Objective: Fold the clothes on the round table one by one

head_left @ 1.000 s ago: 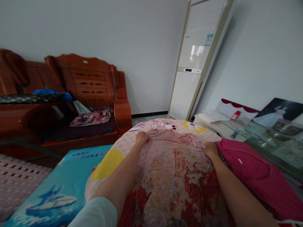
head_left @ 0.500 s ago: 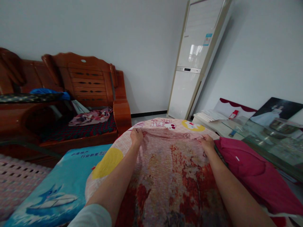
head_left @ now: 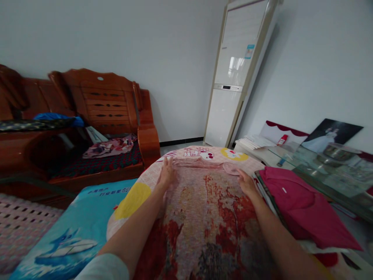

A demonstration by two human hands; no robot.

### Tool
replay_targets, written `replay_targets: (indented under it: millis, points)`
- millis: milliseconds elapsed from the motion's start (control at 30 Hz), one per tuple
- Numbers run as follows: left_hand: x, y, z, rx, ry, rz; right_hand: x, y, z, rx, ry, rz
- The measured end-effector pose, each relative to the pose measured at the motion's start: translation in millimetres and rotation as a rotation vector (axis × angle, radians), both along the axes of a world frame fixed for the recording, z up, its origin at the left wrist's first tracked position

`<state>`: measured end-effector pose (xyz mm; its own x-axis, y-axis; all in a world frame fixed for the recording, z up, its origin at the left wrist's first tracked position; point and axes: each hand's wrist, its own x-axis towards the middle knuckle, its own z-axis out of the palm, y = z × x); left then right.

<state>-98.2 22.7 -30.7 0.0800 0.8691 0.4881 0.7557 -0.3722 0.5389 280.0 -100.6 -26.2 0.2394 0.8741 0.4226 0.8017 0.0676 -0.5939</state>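
A pink and red patterned garment (head_left: 210, 210) lies spread over a round surface covered by a pink cartoon-print cloth (head_left: 201, 152). My left hand (head_left: 167, 175) rests flat on the garment's far left part, fingers stretched out. My right hand (head_left: 245, 181) lies open on its far right part, near a bunched pink edge (head_left: 230, 168). Neither hand holds anything.
A folded magenta garment (head_left: 303, 210) lies right of the patterned one. A blue printed sheet (head_left: 72, 229) lies at the left. A carved wooden sofa (head_left: 101, 116) with clothes stands behind, a tall white air conditioner (head_left: 233, 81) in the corner, a glass table (head_left: 329, 171) at right.
Both hands have let go of the garment's far edge and now lie flat on it, slightly nearer to me. The far edge sits flatter than before.
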Motion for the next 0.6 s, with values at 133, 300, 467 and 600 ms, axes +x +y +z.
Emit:
replay_targets:
  millis: [133, 300, 467, 600]
  points:
    - [21.8, -35.7, -0.9, -0.126, 0.274, -0.157, -28.4, -47.9, -16.0, -0.109, -0.12, 0.096]
    - [23.8, -80.4, -6.6, -0.161, 0.382, -0.211, -45.3, -104.1, -34.1, -0.186, -0.192, 0.085]
    - [5.2, -95.9, 6.3, -0.205, 0.485, -0.001, -23.9, -136.1, -32.3, -0.036, -0.153, -0.085]
    - [-0.2, -107.0, 10.5, -0.235, 0.513, -0.005, -12.8, -146.9, -31.3, 0.016, -0.12, -0.081]
